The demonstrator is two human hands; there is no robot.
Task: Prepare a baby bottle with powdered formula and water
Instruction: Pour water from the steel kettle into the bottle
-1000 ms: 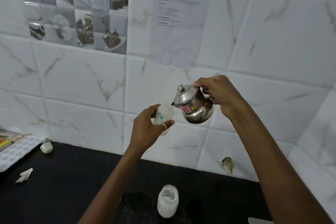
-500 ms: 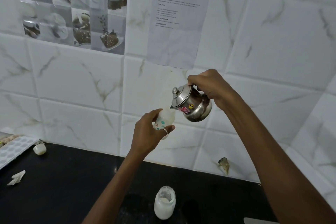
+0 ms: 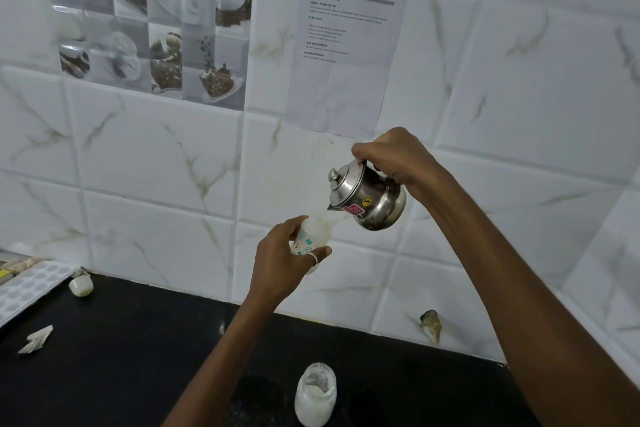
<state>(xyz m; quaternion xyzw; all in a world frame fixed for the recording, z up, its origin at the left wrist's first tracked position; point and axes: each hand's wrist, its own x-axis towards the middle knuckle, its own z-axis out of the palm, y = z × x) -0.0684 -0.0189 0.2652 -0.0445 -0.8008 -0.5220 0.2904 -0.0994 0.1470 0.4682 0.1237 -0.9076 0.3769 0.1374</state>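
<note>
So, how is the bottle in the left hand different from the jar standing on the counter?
The bottle is held in the air by the left hand, tilted toward the kettle spout; the jar stands upright on the black counter, untouched. The bottle carries small coloured prints; the jar looks plain. Both are translucent white and open on top.

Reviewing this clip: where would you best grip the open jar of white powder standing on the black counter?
Probably around the jar's lower body from the side: it stands upright with its mouth open upward, so gripping from above risks touching the powder.
</note>
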